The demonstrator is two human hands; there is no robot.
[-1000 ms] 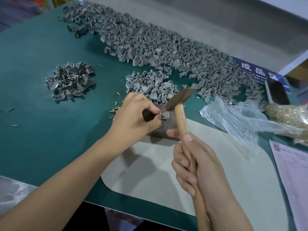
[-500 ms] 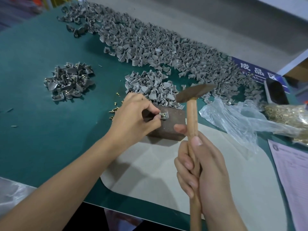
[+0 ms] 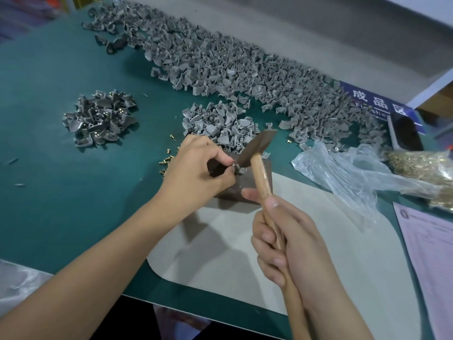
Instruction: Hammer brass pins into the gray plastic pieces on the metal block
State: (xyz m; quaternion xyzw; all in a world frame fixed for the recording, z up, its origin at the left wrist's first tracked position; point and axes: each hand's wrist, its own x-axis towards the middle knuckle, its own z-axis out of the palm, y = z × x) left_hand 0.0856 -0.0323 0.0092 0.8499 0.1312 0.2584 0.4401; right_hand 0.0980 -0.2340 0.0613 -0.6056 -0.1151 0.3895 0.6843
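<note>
Left hand (image 3: pixel 196 173) pinches a gray plastic piece (image 3: pixel 239 169) on the metal block (image 3: pixel 245 185), mid-surface. Right hand (image 3: pixel 291 244), fingers wrapped around the hammer (image 3: pixel 259 173) handle; head down on the piece. Loose brass pins (image 3: pixel 166 161) just left of the block.

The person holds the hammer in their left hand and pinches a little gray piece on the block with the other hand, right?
Not quite. The head view shows the hammer in the right hand. It is the left hand that pinches the gray piece on the block.
</note>
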